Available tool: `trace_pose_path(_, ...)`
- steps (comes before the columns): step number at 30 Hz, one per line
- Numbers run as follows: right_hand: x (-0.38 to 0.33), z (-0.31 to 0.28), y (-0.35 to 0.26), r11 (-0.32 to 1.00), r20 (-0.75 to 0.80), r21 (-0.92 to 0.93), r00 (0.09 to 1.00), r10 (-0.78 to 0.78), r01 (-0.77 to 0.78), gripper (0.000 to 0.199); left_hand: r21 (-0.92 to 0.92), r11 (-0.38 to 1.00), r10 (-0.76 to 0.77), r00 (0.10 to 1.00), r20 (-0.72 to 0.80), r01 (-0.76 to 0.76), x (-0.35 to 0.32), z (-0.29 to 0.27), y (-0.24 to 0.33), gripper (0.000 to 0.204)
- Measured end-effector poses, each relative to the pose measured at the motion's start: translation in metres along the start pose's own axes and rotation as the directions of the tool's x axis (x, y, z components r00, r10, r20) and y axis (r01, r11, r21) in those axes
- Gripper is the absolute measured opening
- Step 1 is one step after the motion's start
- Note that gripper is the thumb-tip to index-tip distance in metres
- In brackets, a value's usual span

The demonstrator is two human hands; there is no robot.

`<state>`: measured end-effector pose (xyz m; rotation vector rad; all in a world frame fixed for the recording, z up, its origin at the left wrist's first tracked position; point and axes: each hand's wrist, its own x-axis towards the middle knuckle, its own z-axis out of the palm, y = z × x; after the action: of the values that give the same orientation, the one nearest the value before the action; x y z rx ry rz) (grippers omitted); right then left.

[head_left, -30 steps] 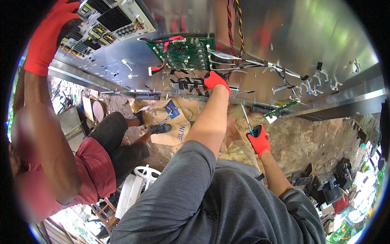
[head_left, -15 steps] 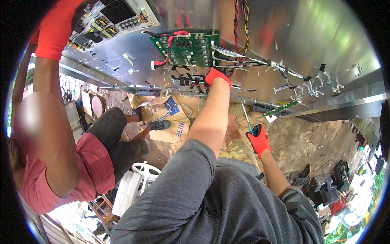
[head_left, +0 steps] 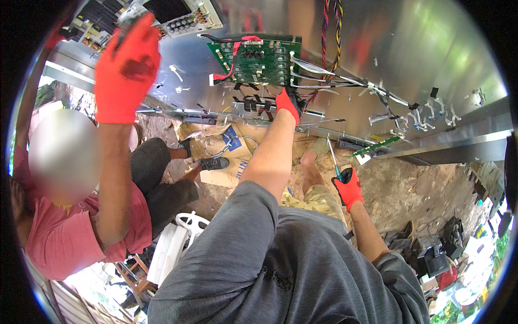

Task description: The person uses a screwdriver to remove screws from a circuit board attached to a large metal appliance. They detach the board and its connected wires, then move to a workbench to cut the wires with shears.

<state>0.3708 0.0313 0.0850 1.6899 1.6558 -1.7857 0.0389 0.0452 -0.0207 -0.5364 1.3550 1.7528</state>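
My left hand point(head_left: 290, 103), in a red glove with black fingers, reaches up to the lower right corner of a green circuit board point(head_left: 254, 66) on a shiny metal panel. Its fingers are drawn together among the dark wires point(head_left: 309, 99) below the board; what they grip is hidden. White cables point(head_left: 318, 70) run from the board's right edge just above. Lower down, apart from the panel, my right hand point(head_left: 349, 188) is wrapped around the blue-green handle of a screwdriver point(head_left: 334, 154), whose shaft points up toward the panel's lower edge.
At left, a co-worker's raised red-gloved hand point(head_left: 128, 70) is near a pale power board point(head_left: 197, 20). Loose white connectors point(head_left: 431, 110) and a narrow green strip board point(head_left: 377, 146) hang at right. Flattened cardboard point(head_left: 218, 175) covers the ground; a white plastic chair point(head_left: 190, 222) stands lower left.
My left hand has turned so that more of its black fingers shows beneath the board. The co-worker's gloved hand has swung right and down. My right hand keeps the screwdriver, still pointing up.
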Motion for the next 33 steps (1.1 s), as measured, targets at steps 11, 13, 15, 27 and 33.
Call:
trace_pose_path(11,0.007,0.016,0.009,0.998,0.015,-0.049,0.999,-0.032,0.033,0.036,0.227,0.974,0.023,0.994,-0.106,0.002,0.019,-0.011,-0.002,0.011)
trace_pose_path(13,0.002,0.017,-0.001,0.998,0.041,-0.057,0.999,-0.019,0.021,0.037,0.54,0.84,0.157,0.978,-0.134,-0.06,0.035,-0.018,-0.01,0.018)
trace_pose_path(15,0.006,0.021,-0.004,0.991,0.092,-0.11,0.993,-0.07,0.08,0.036,0.899,0.437,0.388,0.909,-0.154,-0.034,0.065,-0.048,-0.021,0.025)
trace_pose_path(27,0.005,0.031,-0.008,0.997,0.078,-0.068,0.997,-0.019,0.024,0.036,0.901,0.419,0.388,0.919,-0.068,-0.11,0.05,-0.019,-0.028,0.034)
trace_pose_path(33,0.015,0.041,0.027,0.987,0.01,-0.131,0.995,-0.097,0.098,0.035,0.343,0.893,0.406,0.849,-0.338,-0.291,-0.021,0.02,-0.005,0.024)
